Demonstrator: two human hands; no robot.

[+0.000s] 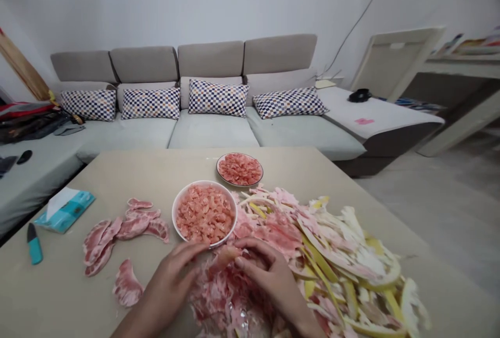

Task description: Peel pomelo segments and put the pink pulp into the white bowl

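My right hand (269, 270) has its thumb and fingers closed on a pale pink peeled pomelo segment (222, 258), just in front of the white bowl. My left hand (175, 273) is beside it with fingers curved and apart; no held thing shows in it. Its fingertips come close to the front rim of the bowl (174, 215), which is full of pink pomelo flesh pieces (205, 213). Under both hands lies a heap of pink membrane scraps (230, 296). Left of the bowl are several unpeeled pomelo segments (135, 223), and a single segment (127, 283) lies near my left wrist.
A plate (219, 174) of pomelo flesh stands behind the bowl. Thick yellow and white peels (344, 254) spread over the table's right side. A teal-handled knife (35, 247) and a tissue pack (66, 212) lie at the left. A sofa (213, 129) stands beyond the table (128, 171).
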